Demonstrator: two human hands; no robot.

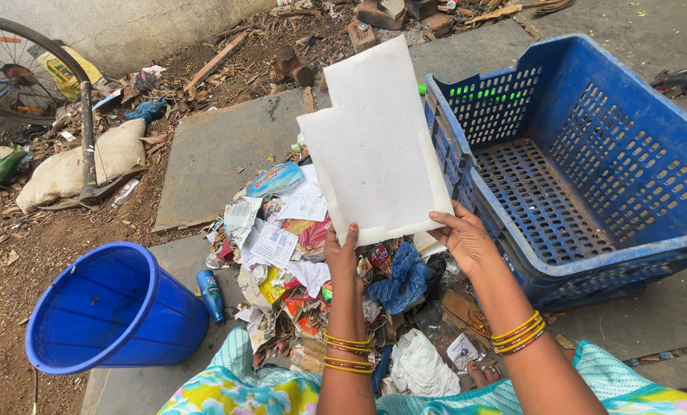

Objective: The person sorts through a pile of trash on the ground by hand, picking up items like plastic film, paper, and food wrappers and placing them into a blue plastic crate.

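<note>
Between the two raised hands, a white paper sheet [374, 138] with a notched upper left corner stands held up flat toward the camera. Left hand [342, 256]: its grip is pinching the sheet's bottom edge, thumb lying on the near face at about 7 o'clock of the sheet, the other fingers hidden behind. Right hand [466, 240]: its grip pinches the lower right corner at about 5 o'clock, fingertips curled on the paper's edge. Holding it by the two lower corners keeps the sheet spread and upright, so its whole face shows, which looks like a way of checking it. So the sheet rises from both grips toward 12 o'clock, its top well above the hands. Both wrists carry yellow bangles [518, 333].

Beneath the hands lies a heap of mixed paper and wrapper scraps [297, 253], with a crumpled blue plastic bag [405, 278] just by the left wrist and a white crumpled piece [422, 367] near the lap. At 3 o'clock of the hands sits a blue perforated plastic crate [589, 165], its near wall just beside the right hand. At 8 o'clock stands a blue plastic bucket [97, 307], with a small blue bottle [210, 294] lying beside it. Farther off at 10 o'clock are a stuffed sack [78, 165] and a bicycle wheel [16, 69] on the littered ground
</note>
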